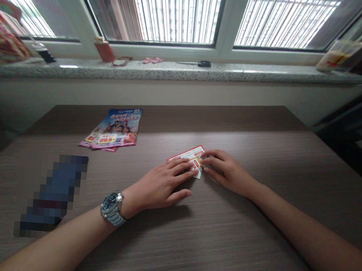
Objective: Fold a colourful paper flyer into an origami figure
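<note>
I've got my left hand (164,183) flat, fingers spread, gripping nothing, over the paper (193,155) mid-desk (238,240); my right hand (228,170) curls half-open at its right edge, pinch unclear. Looks like steadying; next calls for light, even pressure.

Brown wood-grain table (197,241), pale wall (203,93) behind it, speckled grey stone sill (242,75), white-framed window (229,26), upright bars (177,18) outside (bright daylight between them), soft sheen across the table.
</note>
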### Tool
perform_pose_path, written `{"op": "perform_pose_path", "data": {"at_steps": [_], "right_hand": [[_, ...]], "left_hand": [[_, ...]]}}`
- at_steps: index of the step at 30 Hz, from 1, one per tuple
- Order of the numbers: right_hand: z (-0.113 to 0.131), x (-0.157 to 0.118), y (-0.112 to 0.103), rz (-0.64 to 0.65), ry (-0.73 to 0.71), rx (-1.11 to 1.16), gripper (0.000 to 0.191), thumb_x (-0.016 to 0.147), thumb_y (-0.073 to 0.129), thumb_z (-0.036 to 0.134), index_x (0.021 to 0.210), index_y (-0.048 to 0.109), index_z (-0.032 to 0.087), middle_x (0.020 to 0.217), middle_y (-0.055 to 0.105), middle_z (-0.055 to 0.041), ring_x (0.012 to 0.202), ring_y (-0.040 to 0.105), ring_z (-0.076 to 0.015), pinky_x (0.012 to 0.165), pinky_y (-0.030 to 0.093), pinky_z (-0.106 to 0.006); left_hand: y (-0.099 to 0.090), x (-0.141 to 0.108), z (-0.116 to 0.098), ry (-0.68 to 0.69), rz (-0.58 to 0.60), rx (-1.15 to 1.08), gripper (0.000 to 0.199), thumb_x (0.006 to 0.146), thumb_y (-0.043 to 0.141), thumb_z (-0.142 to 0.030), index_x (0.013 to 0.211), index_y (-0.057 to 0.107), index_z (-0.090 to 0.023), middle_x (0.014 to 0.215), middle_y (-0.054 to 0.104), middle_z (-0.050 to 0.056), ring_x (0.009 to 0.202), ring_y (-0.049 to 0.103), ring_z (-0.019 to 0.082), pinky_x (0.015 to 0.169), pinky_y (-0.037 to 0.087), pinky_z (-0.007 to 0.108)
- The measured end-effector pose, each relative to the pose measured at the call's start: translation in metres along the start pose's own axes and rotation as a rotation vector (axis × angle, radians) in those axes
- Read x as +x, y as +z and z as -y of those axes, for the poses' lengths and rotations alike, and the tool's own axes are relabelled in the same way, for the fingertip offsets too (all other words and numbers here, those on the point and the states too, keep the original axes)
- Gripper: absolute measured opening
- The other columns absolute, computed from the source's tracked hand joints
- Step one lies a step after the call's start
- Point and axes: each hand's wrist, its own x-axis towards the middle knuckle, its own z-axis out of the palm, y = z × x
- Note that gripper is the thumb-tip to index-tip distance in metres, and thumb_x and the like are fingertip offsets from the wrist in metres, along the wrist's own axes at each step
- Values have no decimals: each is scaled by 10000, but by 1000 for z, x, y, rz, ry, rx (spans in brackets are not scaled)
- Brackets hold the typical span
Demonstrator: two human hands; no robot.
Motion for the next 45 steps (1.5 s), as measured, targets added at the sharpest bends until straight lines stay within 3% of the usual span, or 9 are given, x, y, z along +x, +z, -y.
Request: {"op": "perform_pose_path", "data": {"at_steps": [3,6,17,23,27,35,45], "right_hand": [[5,3,2,-83,94,-4,70,983,603,261,1011,657,225,1072,643,-100,1020,612,-250,905,523,-423],[10,5,6,-59,122,4,45,964,630,239,926,631,214,967,624,-72,915,598,-227,816,513,-375],[9,12,13,-52,250,-2,97,918,683,212,839,627,206,901,631,-42,853,610,-207,775,490,-335],[-1,23,9,-65,347,-45,95,889,699,188,818,637,197,883,625,-25,811,612,-184,752,474,-302],[-13,34,8,-72,395,-125,109,895,694,188,799,643,189,865,608,-20,740,591,-163,687,450,-284],[-26,41,8,-109,374,-186,118,903,674,171,795,631,187,849,598,-19,714,572,-161,684,438,-288],[-8,28,3,-119,349,-28,63,919,672,202,857,664,194,891,608,-19,730,595,-157,690,473,-291]], "left_hand": [[1,0,-2,-3,8,-7,596,1041,433,-536,1562,377,-253,1559,451,112,1448,411,309,1192,386,493],[1,1,-2,-4,25,2,609,1044,413,-545,1570,362,-244,1565,437,121,1440,416,320,1173,408,494],[-3,1,-7,1,9,10,532,1043,426,-532,1522,455,-301,1569,427,101,1424,433,321,1176,395,501],[-2,2,-6,8,4,13,540,1037,430,-553,1513,466,-300,1564,440,92,1463,390,316,1227,317,514],[-2,2,-5,2,21,-8,538,1042,414,-552,1515,462,-300,1569,433,96,1451,412,310,1219,335,499],[-3,2,-5,5,7,-10,529,1043,423,-543,1514,465,-306,1568,437,91,1448,415,311,1217,337,506],[-1,1,-5,7,-11,50,519,1055,400,-526,1523,449,-308,1564,441,88,1428,441,307,1207,352,489]]}}
